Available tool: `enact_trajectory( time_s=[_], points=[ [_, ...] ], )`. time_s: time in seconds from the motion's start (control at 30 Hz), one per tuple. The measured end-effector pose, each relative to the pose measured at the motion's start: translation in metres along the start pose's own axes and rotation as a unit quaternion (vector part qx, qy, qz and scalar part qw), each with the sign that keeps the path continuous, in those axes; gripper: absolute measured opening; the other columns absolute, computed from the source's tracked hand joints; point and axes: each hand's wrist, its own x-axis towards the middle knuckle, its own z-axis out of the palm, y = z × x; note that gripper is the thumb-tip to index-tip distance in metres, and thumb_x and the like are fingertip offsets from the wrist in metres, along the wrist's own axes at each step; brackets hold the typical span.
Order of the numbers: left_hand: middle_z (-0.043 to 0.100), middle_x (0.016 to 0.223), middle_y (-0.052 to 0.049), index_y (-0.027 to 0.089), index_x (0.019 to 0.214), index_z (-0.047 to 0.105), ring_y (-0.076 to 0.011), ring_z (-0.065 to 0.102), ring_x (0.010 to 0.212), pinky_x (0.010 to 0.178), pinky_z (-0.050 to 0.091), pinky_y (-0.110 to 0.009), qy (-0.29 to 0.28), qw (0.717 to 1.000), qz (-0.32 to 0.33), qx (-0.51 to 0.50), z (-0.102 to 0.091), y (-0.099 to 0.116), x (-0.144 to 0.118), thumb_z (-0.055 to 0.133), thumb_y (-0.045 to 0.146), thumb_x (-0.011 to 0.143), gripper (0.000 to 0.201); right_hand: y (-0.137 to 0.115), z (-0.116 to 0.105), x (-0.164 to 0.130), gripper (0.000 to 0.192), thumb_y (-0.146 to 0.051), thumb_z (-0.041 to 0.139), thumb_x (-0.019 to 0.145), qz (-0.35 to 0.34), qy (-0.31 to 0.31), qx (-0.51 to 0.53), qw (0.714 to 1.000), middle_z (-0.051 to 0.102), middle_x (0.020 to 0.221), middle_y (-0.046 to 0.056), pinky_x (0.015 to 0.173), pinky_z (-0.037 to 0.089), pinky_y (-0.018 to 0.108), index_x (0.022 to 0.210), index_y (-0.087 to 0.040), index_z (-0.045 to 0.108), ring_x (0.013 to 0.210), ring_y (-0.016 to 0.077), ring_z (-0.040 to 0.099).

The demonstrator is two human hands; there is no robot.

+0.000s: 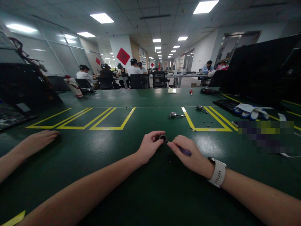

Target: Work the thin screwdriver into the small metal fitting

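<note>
On the green tabletop (98,157), near its front edge, the left hand (148,147) pinched a small dark ring-shaped part (162,137) between thumb and fingertips. The right hand (188,155) pinched a thin purple-handled screwdriver (184,151) against it. The part looked light, rigid, easily dropped; best gripped by its rim.

Three hands are seen on the worktop (131,191): the person's left hand (150,145) and right hand (188,153), plus one co-worker's hand (41,138). One small ring-shaped part (162,137) and one purple-handled screwdriver (183,150) are held. Two metal tools (175,115) (201,108) and one pair of gloves (250,110) are counted farther back.
</note>
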Motion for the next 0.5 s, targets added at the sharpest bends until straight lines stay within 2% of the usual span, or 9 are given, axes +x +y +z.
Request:
enact_trajectory(
  time_s=[0.17,0.37,0.5],
  points=[
    [0.068,0.100,-0.007,0.016,0.102,0.065,-0.0193,0.063,0.093,0.087,0.049,-0.035,0.005,1.000,0.013,0.002,-0.0034,-0.0076,0.0029,0.061,0.013,0.072,0.031,-0.0023,0.0013,-0.0007,0.023,-0.023,0.044,0.090,-0.024,-0.014,-0.013,1.000,0.051,0.064,0.000,0.058,0.037,0.026,0.068,-0.018,0.050,0.061,0.0124,0.046],
    [0.068,0.099,-0.008,0.015,0.101,0.066,-0.0199,0.064,0.092,0.086,0.049,-0.036,0.021,1.000,0.011,-0.005,-0.0025,-0.0068,0.0024,0.058,0.012,0.072,0.030,-0.0041,0.0027,-0.0016,0.023,-0.023,0.044,0.090,-0.035,-0.025,-0.031,0.999,0.051,0.065,0.000,0.059,0.037,0.026,0.069,-0.018,0.050,0.061,0.0124,0.046],
    [0.068,0.099,-0.007,0.015,0.100,0.066,-0.0189,0.064,0.090,0.086,0.049,-0.035,0.010,1.000,0.022,-0.018,-0.0014,-0.0080,0.0024,0.059,0.013,0.071,0.029,-0.0031,0.0033,-0.0020,0.022,-0.022,0.045,0.090,-0.035,-0.031,-0.035,0.998,0.052,0.066,0.000,0.059,0.037,0.026,0.069,-0.018,0.050,0.062,0.0125,0.046]
  ],
)
